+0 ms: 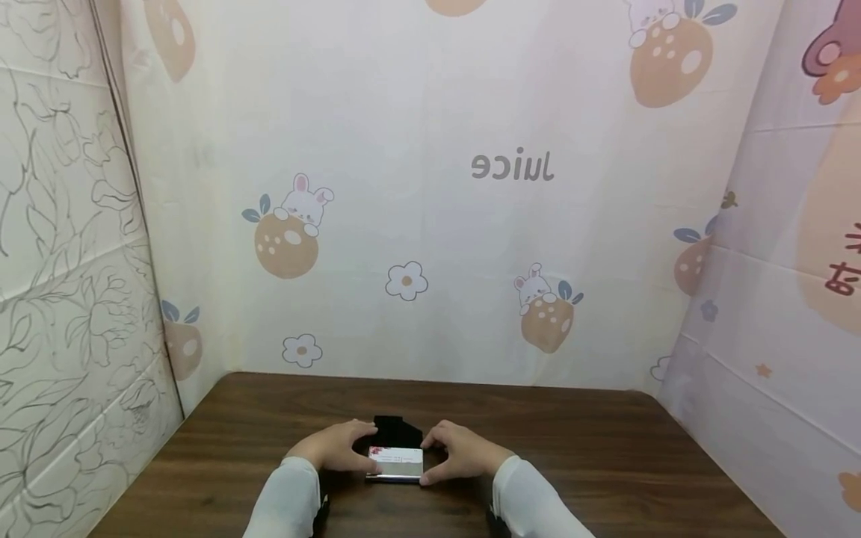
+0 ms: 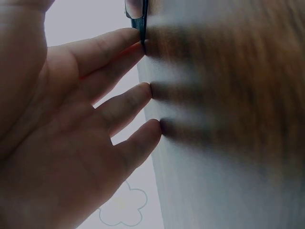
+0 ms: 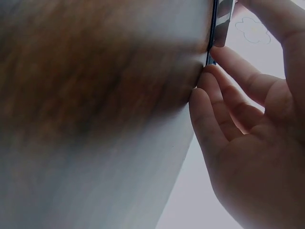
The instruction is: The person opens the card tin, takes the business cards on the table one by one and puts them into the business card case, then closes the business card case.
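A flat card case with a silver front edge and a white printed card [image 1: 397, 455] on top lies on the wooden table between the two hands. The card has a red floral corner and small lines of text. Directly behind it lies a flat black flap [image 1: 395, 430]. At the left end my left hand [image 1: 341, 446] has its thumb by the near corner and its index fingertip at the black flap. My right hand [image 1: 464, 451] mirrors it at the right end. In the left wrist view, the other fingers [image 2: 125, 107] are straight and spread, with tips at the tabletop.
The brown wooden table [image 1: 578, 426] reaches back to a curtain [image 1: 417, 224] with fruit, rabbit and flower prints. Patterned sheets hang along the left side [image 1: 74, 314] and the right side [image 1: 773, 299].
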Demonstrator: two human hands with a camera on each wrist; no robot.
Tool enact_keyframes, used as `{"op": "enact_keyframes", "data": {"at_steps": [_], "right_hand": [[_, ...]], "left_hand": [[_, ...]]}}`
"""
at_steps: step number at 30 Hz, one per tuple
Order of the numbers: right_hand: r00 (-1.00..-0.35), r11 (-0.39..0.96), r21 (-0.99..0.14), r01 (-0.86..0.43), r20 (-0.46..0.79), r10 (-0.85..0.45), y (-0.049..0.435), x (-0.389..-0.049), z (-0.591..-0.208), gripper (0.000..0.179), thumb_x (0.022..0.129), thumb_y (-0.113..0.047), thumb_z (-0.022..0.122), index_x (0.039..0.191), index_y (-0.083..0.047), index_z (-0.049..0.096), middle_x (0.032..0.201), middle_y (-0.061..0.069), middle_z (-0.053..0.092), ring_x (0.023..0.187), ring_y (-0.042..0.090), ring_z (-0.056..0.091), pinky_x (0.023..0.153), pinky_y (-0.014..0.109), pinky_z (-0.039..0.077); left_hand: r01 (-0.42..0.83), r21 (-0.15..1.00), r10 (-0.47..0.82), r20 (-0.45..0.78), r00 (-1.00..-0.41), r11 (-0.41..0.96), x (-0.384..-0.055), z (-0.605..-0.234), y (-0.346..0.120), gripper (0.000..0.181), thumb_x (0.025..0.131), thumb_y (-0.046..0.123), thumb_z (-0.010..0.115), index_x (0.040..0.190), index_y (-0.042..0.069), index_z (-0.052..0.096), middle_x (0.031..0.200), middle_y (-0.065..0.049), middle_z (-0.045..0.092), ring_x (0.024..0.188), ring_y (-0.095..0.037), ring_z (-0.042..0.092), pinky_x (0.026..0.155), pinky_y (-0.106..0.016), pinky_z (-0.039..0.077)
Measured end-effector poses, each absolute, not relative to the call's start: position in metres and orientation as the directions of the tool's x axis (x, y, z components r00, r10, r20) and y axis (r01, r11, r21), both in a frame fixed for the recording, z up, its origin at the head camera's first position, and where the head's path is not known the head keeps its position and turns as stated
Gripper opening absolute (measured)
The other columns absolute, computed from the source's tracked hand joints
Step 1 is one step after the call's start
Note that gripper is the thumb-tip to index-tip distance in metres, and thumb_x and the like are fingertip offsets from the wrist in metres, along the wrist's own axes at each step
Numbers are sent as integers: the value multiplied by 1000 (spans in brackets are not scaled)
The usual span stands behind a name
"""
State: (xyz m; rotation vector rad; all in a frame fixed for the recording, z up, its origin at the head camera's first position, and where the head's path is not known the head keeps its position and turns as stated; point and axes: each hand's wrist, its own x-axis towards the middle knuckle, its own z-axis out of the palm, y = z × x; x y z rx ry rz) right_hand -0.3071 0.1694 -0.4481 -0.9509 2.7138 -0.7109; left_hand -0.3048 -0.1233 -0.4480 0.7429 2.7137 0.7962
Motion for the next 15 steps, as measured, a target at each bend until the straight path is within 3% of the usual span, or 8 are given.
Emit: {"op": "enact_keyframes", "data": {"at_steps": [8,15], "right_hand": [[-787,688,-496,-529,-17,-617,169,-303,-444,49,80,-42,84,116,-14,66,113,-5,55,103,11,55,93,32,48],[-792,695,-500,-517,-29,-610,167,-302,-444,48,80,-43,84,115,-16,66,113,-6,54,104,10,54,94,33,48]], "left_hand": [[402,533,504,-55,-862,745,-307,-437,-120,64,90,48,72,137,7,60,140,-14,56,131,-39,49,104,-61,39],[414,498,476,3,-879,762,-314,-429,-116,59,90,40,74,135,4,61,133,-14,61,126,-37,54,102,-58,43]]}}
